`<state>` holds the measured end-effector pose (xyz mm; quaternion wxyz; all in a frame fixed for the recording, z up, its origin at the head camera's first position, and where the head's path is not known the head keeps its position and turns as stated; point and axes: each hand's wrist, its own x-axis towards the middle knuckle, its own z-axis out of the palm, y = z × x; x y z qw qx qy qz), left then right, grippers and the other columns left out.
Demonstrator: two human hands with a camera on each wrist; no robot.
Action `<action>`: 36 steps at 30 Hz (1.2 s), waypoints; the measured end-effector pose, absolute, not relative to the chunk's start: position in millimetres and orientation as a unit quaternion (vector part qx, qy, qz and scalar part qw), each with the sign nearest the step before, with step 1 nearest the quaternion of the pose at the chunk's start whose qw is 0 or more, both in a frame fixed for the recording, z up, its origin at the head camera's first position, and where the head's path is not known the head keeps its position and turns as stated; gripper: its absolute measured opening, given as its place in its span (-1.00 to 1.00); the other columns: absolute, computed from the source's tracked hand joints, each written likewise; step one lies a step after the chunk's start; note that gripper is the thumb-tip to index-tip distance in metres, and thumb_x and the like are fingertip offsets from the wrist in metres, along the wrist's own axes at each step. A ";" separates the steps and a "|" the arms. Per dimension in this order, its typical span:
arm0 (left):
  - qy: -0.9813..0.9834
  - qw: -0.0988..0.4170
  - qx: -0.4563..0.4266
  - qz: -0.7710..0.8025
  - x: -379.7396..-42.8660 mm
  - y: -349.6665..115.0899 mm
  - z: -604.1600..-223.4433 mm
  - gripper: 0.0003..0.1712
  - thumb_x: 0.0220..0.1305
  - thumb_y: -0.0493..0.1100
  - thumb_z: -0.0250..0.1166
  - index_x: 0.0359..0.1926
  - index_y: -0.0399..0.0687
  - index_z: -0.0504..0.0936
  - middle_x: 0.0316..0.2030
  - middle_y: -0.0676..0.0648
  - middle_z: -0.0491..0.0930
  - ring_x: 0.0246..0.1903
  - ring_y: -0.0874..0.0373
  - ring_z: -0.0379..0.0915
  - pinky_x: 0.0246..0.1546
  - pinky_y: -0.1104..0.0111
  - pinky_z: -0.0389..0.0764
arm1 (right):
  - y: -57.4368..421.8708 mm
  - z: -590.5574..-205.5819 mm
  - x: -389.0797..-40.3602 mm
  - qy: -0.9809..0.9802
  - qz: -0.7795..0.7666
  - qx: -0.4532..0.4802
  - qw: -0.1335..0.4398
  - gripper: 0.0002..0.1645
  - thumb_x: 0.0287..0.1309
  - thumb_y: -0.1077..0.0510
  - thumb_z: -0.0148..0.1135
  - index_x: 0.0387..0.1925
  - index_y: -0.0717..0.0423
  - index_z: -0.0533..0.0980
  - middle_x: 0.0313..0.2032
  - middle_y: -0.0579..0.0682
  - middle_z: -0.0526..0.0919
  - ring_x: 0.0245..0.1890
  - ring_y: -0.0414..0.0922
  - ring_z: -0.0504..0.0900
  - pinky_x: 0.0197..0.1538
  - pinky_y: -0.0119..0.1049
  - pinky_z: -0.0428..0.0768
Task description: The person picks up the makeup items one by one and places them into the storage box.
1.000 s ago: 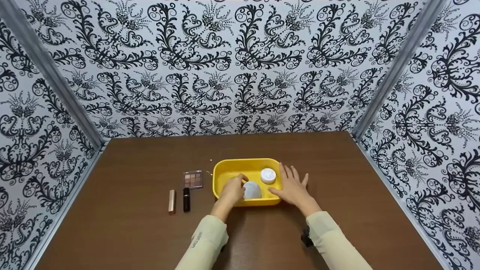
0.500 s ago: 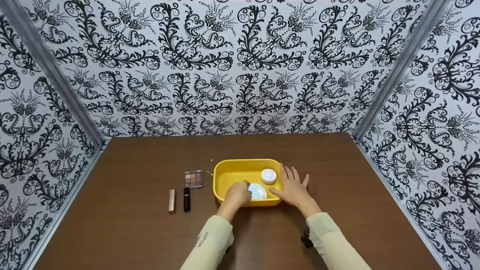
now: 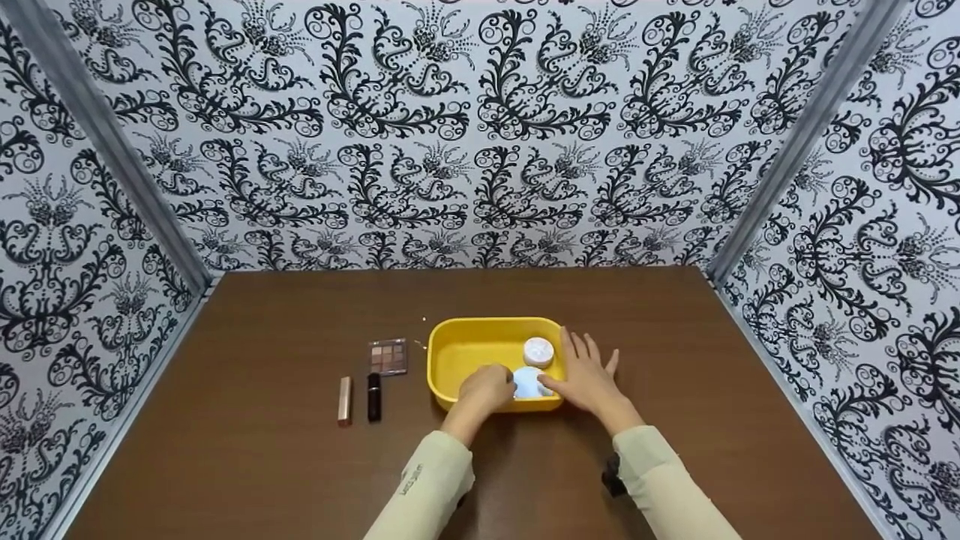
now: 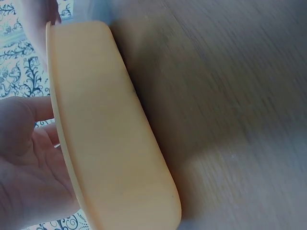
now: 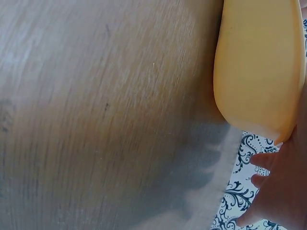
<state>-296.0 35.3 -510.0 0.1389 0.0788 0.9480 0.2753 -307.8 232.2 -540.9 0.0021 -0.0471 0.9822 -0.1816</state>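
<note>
A yellow tray [image 3: 469, 356] stands on the table. Inside, my left hand [image 3: 486, 388] holds the left edge of a flat, round, pale compact-like case [image 3: 528, 382] near the front wall. My fingertips are partly hidden there. Just behind that case sits a small round white jar [image 3: 538, 351]. My right hand [image 3: 589, 379] rests on the tray's right rim, thumb over the inside and the other fingers spread straight outside. In the left wrist view, my left hand [image 4: 29, 163] reaches over the tray's wall [image 4: 105, 134]. The right wrist view has my right hand [image 5: 280, 187] beside the tray's end.
Left of the tray lie an eyeshadow palette [image 3: 388, 357], a black tube [image 3: 374, 397] and a rose-gold tube [image 3: 344, 401]. A thin shiny chain-like item [image 3: 421, 345] lies by the tray's left wall. Patterned walls [image 3: 480, 187] enclose the table's back and sides.
My left hand has moved right inside the tray, and the round pale case has shifted right with it, tipping flatter, to below the white jar. My right hand has stayed in place.
</note>
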 end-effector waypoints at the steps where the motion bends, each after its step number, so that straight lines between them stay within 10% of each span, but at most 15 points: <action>1: 0.949 0.138 0.082 0.273 -295.3 36.1 -510.0 -0.67 0.40 -0.11 0.19 0.06 -0.15 0.69 -0.01 -0.10 0.71 -0.13 0.05 0.59 0.00 0.12 0.61 | 232.2 -541.0 -307.9 0.982 -0.181 -0.048 0.002 0.20 0.18 -0.32 0.25 0.58 0.11 -0.09 0.53 0.25 0.10 0.55 0.29 -0.07 0.36 0.56 -0.34; 36: 0.929 0.036 0.052 0.365 -285.8 -55.9 -471.6 -0.66 0.38 -0.06 0.24 0.11 -0.04 0.65 0.01 -0.07 0.73 0.00 -0.04 0.66 0.03 0.07 0.60 | 233.6 -536.5 -310.5 0.984 -0.169 -0.055 0.015 0.20 0.20 -0.33 0.22 0.58 0.16 -0.13 0.54 0.26 0.04 0.54 0.34 -0.09 0.34 0.57 -0.37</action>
